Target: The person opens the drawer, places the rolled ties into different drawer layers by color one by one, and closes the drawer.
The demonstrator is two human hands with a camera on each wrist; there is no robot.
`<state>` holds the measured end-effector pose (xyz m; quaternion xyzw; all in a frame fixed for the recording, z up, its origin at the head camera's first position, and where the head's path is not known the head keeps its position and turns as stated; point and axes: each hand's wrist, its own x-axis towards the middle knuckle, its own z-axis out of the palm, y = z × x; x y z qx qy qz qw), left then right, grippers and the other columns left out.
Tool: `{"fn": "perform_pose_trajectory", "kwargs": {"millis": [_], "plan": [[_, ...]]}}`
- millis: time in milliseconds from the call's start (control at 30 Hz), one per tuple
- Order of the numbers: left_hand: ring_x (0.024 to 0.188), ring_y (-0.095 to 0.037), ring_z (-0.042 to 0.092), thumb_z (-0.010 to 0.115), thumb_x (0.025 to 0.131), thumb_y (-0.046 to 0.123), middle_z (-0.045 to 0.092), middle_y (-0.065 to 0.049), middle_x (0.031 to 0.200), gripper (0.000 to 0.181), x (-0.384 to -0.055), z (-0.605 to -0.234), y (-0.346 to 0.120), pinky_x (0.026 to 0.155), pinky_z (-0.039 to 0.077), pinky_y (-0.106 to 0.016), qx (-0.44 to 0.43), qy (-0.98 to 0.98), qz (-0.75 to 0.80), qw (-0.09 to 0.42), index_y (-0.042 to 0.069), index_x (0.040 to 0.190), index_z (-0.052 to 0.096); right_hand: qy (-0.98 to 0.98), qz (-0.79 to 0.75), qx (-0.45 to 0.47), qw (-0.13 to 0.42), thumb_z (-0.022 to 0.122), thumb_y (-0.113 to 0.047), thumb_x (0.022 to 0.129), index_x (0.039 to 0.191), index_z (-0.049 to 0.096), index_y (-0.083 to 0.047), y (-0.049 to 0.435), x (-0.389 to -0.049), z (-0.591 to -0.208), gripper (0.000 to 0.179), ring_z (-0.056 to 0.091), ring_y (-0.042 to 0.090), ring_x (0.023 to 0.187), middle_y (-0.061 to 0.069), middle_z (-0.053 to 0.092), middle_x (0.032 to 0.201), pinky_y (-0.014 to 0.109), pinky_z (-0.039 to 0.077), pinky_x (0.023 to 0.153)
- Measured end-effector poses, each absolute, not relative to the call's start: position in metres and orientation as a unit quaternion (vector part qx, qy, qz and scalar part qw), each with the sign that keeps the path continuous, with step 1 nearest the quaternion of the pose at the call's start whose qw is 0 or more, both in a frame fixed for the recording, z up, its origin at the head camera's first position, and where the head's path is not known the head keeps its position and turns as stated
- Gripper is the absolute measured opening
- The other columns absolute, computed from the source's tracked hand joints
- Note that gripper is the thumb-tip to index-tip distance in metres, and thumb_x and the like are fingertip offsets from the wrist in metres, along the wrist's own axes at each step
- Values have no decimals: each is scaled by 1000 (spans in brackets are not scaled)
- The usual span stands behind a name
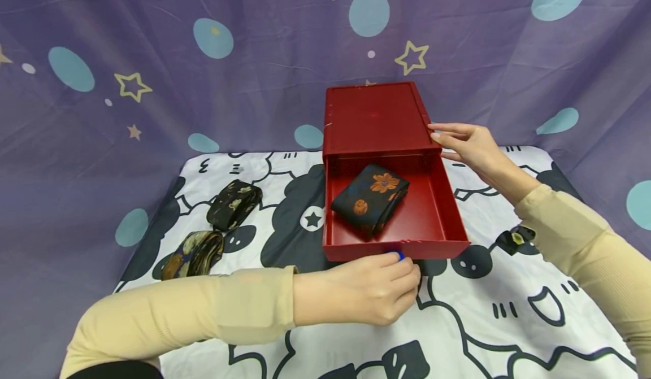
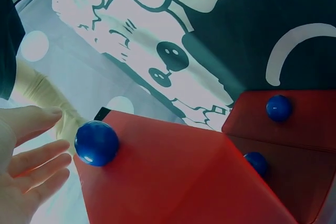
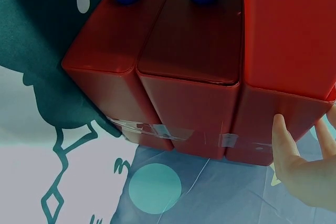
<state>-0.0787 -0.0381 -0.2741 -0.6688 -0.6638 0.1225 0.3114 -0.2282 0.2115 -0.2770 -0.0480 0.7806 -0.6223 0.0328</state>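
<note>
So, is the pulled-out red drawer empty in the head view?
No, a folded dark cloth with orange flowers lies inside the pulled-out drawer.

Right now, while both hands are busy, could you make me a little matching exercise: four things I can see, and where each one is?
Things:
1. left hand
2. right hand
3. orange-flowered folded cloth
4. black bundle with pale flowers

Places, as the head view shows them:
a. at the right edge of the red case
b. on the printed cover, left of the case
c. close to the blue knob at the drawer's front
d. inside the open drawer

Right pairs: 1-c, 2-a, 3-d, 4-b
</note>
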Motion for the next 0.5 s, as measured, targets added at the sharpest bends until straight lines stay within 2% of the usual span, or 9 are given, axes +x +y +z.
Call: {"fn": "perform_pose_trajectory", "kwargs": {"millis": [200, 500], "plan": [[85, -14, 54, 43, 89, 11, 60, -1, 86, 25, -82, -279, -37, 74, 43, -21, -665, -661, 141, 318, 11, 83, 67, 781, -622, -49, 33, 62, -32, 81, 126, 50, -10, 212, -229, -277, 52, 55, 4, 95, -1, 54, 112, 21, 48, 75], [83, -16, 53, 37, 87, 4, 57, -2, 83, 31, -87, -283, -38, 72, 42, -23, -668, -647, 166, 328, 12, 72, 62, 779, -624, -53, 33, 62, -30, 82, 126, 50, -10, 212, -229, -278, 51, 55, 4, 95, 0, 53, 113, 20, 49, 74]]}}
